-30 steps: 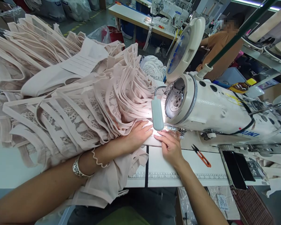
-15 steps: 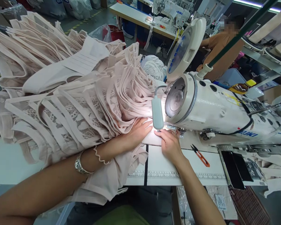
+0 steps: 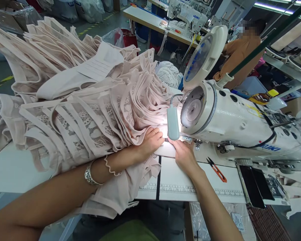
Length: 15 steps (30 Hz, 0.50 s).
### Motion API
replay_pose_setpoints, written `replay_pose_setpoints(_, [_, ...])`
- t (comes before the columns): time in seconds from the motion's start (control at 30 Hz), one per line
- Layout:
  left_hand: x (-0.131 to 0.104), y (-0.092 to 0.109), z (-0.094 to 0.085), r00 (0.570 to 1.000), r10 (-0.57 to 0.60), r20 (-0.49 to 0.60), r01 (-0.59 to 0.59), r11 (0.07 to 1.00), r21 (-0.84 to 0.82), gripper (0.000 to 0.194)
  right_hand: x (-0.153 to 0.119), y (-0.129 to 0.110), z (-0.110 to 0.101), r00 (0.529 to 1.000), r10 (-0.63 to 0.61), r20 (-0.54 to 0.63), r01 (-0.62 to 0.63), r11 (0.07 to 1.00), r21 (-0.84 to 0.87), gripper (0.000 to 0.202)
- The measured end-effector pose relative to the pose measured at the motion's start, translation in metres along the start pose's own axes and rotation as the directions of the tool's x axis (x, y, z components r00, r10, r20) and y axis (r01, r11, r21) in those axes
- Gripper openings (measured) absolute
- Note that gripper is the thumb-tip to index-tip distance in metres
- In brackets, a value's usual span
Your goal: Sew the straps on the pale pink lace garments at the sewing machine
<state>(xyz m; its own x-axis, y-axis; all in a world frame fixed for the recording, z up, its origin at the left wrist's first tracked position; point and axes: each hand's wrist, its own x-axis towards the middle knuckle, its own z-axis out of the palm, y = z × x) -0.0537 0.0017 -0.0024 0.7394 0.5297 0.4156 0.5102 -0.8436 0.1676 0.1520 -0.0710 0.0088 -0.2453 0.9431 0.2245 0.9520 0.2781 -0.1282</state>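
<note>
A large pile of pale pink lace garments [image 3: 90, 117] covers the left of the table and reaches the sewing machine [image 3: 235, 117]. My left hand [image 3: 152, 140], with a ring on one finger, rests at the pile's lower right edge with its fingers curled on pale fabric. Just right of it, my right hand [image 3: 184, 152] lies below the machine head, its fingertips on the brightly lit fabric and partly hidden by the grey-green lamp [image 3: 173, 123]. What the fingertips pinch is too small to make out.
Orange snips [image 3: 217, 170] lie on the table right of my right hand. Beyond them sits a dark phone [image 3: 252, 184]. A ruler strip [image 3: 175, 188] runs along the front edge. A person in a brown top [image 3: 240, 57] is behind the machine.
The fingers of my left hand have curled in from a flatter, spread pose. My right hand stays by the lit fabric. The whole view has shifted slightly.
</note>
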Motion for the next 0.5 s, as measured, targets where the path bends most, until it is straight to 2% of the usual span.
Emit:
replay_pose_setpoints(0.33, [0.003, 0.001, -0.005, 1.000, 0.007, 0.019, -0.007, 0.999, -0.032, 0.035, 0.000, 0.002, 0.006, 1.000, -0.007, -0.014, 0.007, 1.000, 0.001, 0.057])
replay_pose_setpoints(0.43, [0.000, 0.004, -0.005, 0.998, 0.002, 0.063, -0.001, 1.000, -0.017, 0.027, 0.001, 0.001, 0.008, 0.999, 0.010, -0.035, -0.010, 1.000, -0.016, 0.056])
replay_pose_setpoints(0.5, [-0.001, 0.008, -0.007, 0.993, -0.056, 0.103, 0.052, 0.998, 0.039, 0.022, 0.002, 0.002, 0.011, 0.996, 0.071, -0.056, -0.074, 0.996, -0.053, 0.053])
